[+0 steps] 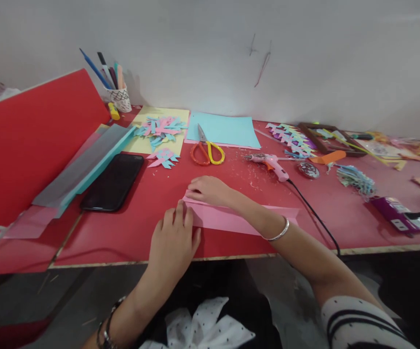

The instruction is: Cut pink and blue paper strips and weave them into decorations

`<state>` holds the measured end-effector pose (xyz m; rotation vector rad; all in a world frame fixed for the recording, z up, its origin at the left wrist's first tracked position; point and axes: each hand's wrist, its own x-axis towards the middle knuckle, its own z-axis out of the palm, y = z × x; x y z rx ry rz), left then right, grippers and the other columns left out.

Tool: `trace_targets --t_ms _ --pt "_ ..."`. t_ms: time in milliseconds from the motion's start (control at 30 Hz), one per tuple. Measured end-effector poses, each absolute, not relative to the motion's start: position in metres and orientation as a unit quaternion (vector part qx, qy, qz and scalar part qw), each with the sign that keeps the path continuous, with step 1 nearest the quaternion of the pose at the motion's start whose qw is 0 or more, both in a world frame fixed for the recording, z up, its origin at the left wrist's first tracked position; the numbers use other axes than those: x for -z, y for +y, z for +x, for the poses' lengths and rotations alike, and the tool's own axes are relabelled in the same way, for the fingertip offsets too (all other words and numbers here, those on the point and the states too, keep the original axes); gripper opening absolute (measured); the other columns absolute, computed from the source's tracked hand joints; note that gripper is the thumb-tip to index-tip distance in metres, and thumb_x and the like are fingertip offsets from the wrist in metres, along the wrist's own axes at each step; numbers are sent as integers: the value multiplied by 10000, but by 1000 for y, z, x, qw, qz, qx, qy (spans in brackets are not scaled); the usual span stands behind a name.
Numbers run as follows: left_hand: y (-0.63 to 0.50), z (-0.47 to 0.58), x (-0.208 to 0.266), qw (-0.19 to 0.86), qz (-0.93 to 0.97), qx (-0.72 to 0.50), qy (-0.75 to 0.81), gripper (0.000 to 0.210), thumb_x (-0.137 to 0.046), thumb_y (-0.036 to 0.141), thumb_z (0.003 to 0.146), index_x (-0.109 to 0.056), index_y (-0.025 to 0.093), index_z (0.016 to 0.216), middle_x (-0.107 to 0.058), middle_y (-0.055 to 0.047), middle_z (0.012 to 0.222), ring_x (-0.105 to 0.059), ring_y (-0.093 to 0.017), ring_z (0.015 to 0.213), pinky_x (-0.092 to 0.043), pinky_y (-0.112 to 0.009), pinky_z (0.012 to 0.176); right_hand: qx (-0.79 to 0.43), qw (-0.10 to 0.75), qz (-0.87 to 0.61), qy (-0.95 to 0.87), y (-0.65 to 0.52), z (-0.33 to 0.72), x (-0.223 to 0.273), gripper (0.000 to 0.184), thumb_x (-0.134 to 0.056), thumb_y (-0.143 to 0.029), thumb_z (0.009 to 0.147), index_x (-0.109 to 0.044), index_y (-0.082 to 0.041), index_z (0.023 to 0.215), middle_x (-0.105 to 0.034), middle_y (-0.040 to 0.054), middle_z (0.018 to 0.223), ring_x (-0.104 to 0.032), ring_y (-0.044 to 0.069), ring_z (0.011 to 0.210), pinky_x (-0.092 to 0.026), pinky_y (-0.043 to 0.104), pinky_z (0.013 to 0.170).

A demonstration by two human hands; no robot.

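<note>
A strip of pink paper (228,220) lies lengthwise near the table's front edge, with a folded band along its far side. My left hand (173,235) rests flat at the strip's left end, fingers stretched forward and the thumb slightly apart. Reaching across from the right, my right hand (210,190) has its fingers curled down on the folded edge at the same end. Its fingertips are partly hidden. Beyond the hands are scissors (207,148) with red and yellow handles, blades apart. Small pink and blue paper cutouts (163,157) lie left of them.
A black phone (113,183) and folded grey-blue paper (82,167) lie left. Behind are blue sheets (222,130), more cutouts (161,127) and a pen cup (120,98). On the right, a pink glue gun (270,164) trails its cable (315,218) over the front edge.
</note>
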<state>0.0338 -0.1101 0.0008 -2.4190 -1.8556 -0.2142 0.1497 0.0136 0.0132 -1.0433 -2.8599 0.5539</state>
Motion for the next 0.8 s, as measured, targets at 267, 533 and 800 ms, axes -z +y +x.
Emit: trace_targets --t_ms 267,533,800 --pt "-110 34 -4 42 -790 52 -610 394 -362 217 826 -535 71 1149 -534 -189 1216 -526 -298 995 -489 -413 724 -144 33 -363 -920 17 152 -6 295 -380 -292 871 -564 -153 688 -551 27 731 -444 112 681 -196 242 531" --pt "-110 25 0 54 -818 77 -567 403 -375 221 836 -523 38 1163 -563 -161 1196 -536 -267 1048 -463 -376 812 -227 36 -362 -903 14 160 -23 259 -443 -299 794 -429 -153 581 -441 -21 616 -353 78 567 -220 227 533" --pt "-108 2 3 70 -822 93 -558 498 -397 420 841 -519 54 1156 -600 -160 1128 -570 -269 984 -474 -367 788 -381 -5 -374 -846 0 162 -41 277 -384 -242 795 -316 -172 536 -288 -63 520 -293 52 476 -213 218 477"
